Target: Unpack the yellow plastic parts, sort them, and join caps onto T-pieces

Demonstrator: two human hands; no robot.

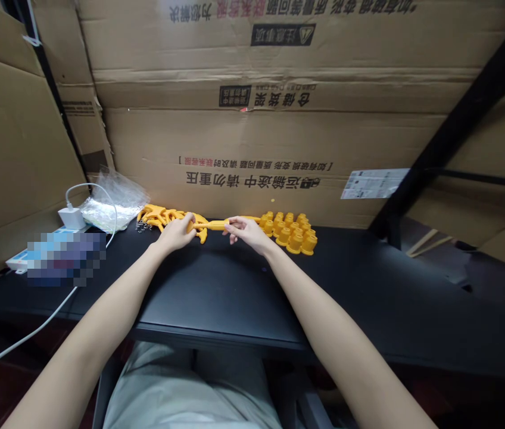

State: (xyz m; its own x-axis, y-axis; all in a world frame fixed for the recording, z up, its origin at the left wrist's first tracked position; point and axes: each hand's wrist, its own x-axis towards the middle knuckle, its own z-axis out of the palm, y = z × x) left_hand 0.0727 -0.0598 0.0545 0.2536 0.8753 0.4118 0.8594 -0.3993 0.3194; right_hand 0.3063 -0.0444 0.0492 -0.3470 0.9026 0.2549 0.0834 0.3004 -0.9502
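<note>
My left hand (pixel 177 232) is closed on the left end of an orange plastic rod-like part (pixel 214 225), beside a pile of branched orange pieces (pixel 156 213). At the right end of the same part, my right hand (pixel 244 233) pinches it between thumb and fingers. The part lies roughly level between both hands, above the back of the black table (pixel 217 292). Just right of my right hand stand several orange cup-shaped pieces (pixel 295 239) in close rows. Fingers hide both ends of the held part.
Cardboard (pixel 252 137) walls the back of the table. On the left are a clear plastic bag (pixel 114 202), a white charger (pixel 71 218) with a cable, a power strip (pixel 20 260) and a pixelated object (pixel 67 256). A black metal post (pixel 440 137) slants at the right.
</note>
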